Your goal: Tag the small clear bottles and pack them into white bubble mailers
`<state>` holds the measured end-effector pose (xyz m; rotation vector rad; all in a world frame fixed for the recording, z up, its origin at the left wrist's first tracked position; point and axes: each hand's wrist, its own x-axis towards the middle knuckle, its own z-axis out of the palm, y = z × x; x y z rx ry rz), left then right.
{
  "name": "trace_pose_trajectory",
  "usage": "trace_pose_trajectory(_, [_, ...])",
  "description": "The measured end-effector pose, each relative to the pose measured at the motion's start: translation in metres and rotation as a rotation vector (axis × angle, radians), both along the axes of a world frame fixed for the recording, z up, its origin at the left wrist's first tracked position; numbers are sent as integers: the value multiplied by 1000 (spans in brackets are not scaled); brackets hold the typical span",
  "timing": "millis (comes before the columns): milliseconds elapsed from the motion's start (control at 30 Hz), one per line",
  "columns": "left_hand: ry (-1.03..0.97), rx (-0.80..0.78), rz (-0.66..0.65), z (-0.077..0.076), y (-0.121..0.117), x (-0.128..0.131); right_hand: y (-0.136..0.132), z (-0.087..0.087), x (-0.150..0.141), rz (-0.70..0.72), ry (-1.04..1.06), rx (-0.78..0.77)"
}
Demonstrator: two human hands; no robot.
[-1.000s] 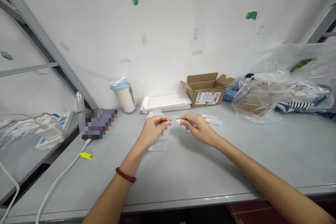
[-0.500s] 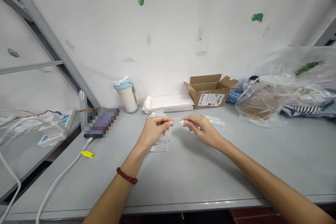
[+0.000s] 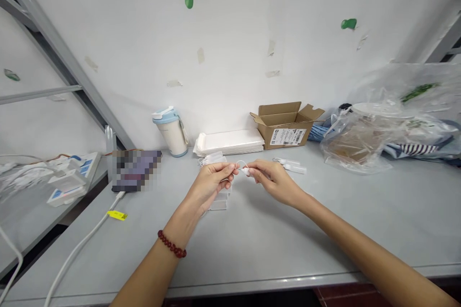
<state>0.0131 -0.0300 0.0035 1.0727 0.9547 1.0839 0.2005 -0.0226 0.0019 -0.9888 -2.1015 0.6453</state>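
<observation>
Above the grey table, my left hand (image 3: 214,180) is closed, thumb and forefinger pinching the end of a thin white cord (image 3: 242,162). Facing it, my right hand (image 3: 275,180) closes around a small white piece with a pointed tip (image 3: 246,171); most of that piece is hidden by the fingers. The cord arcs between both hands. Several small translucent tubes (image 3: 218,205) lie under and beside my left hand. Behind my right hand are a few more translucent tubes (image 3: 296,168) with cord loops.
A stack of white envelopes (image 3: 230,143) and an open cardboard box (image 3: 284,127) stand by the wall, with a blue-lidded cup (image 3: 171,132) to their left. A phone (image 3: 139,170) with a white cable (image 3: 82,244) lies left. Plastic bags (image 3: 360,144) fill the right back.
My hands have drawn slightly closer together, bringing the cord end and the white tip nearer each other. The whole view has shifted slightly.
</observation>
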Motion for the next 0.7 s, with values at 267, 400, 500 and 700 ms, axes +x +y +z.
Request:
trace_pose_trajectory(267, [-47,-45,7,-1,1,3,1,-3,-1,8,32,-8])
trace_pose_trajectory(400, [-52,-63,-7,-3,1,2,1,-4,-1,-4,30,-15])
trace_pose_trajectory(500, [-76,-75,-13,-4,2,1,1,-4,-2,-9,30,-14])
trace_pose_trajectory(700, [-113,-86,-20,-5,2,1,0,-4,-3,-3,22,-5])
